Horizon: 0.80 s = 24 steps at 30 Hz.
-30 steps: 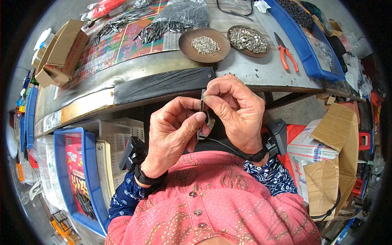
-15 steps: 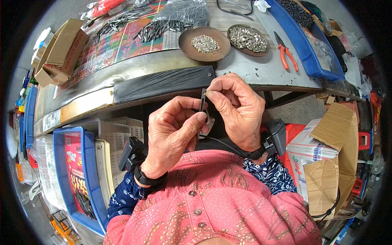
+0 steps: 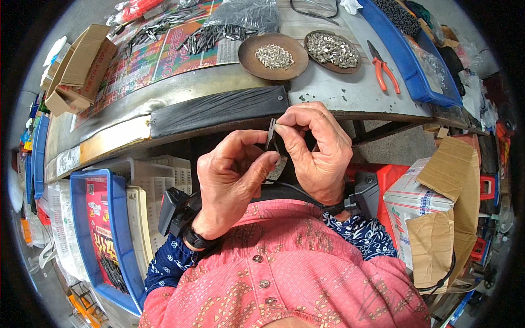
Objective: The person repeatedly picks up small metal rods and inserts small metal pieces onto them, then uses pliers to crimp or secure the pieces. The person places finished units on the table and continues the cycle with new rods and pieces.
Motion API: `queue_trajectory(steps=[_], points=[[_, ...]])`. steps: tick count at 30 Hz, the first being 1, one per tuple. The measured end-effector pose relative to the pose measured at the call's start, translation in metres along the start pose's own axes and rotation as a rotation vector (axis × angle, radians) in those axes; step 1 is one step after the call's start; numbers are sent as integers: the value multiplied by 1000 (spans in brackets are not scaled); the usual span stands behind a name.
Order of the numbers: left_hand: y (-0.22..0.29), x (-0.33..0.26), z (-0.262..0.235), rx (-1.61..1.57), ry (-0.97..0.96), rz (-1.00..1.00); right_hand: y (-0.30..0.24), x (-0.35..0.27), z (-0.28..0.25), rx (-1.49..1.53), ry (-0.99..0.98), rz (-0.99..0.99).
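A slim dark metal piece (image 3: 270, 135) with a lighter edge stands nearly upright between my hands, in front of the bench edge. My left hand (image 3: 225, 180) is closed on it, with the thumb on the near side and the index finger behind. Thumb and index finger of my right hand (image 3: 321, 150) are pinched together at its top end. Whatever small part may be in that pinch is hidden by the fingertips. Past my hands, a brown dish (image 3: 251, 68) holds small silvery pins (image 3: 274, 56), and a second dish (image 3: 345, 71) is heaped with small round metal parts (image 3: 332, 50).
Orange-handled pliers (image 3: 384, 74) lie on the bench beside a blue tray (image 3: 432, 101). Many dark slim pieces (image 3: 210, 39) are heaped at the back left. A cardboard box (image 3: 87, 65) stands further left. Below are a blue crate (image 3: 124, 240) and an opened carton (image 3: 432, 218).
The dark piece has turned in my left fingers, and less of its length shows below the thumb. My right hand has shifted slightly left and stays pinched at the top end.
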<state>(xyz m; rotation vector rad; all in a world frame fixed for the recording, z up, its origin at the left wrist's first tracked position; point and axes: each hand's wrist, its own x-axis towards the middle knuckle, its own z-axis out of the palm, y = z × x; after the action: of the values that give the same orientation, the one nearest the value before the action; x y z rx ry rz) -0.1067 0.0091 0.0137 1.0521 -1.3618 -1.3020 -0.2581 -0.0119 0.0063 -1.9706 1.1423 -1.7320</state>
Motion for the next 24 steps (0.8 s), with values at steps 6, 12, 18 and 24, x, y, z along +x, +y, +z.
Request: queue_trajectory(steps=[6, 12, 18, 24], points=[[-4, 0, 0, 70, 7, 47, -4, -4, -3, 228, -50, 325], [-8, 1, 2, 191, 26, 134, -4, -3, -4, 418, -23, 554], [-16, 2, 1, 355, 62, 246, -2, -3, -6, 440, -54, 599], [-17, 4, 0, 334, 42, 214, -1, -4, -4, 355, -61, 513]])
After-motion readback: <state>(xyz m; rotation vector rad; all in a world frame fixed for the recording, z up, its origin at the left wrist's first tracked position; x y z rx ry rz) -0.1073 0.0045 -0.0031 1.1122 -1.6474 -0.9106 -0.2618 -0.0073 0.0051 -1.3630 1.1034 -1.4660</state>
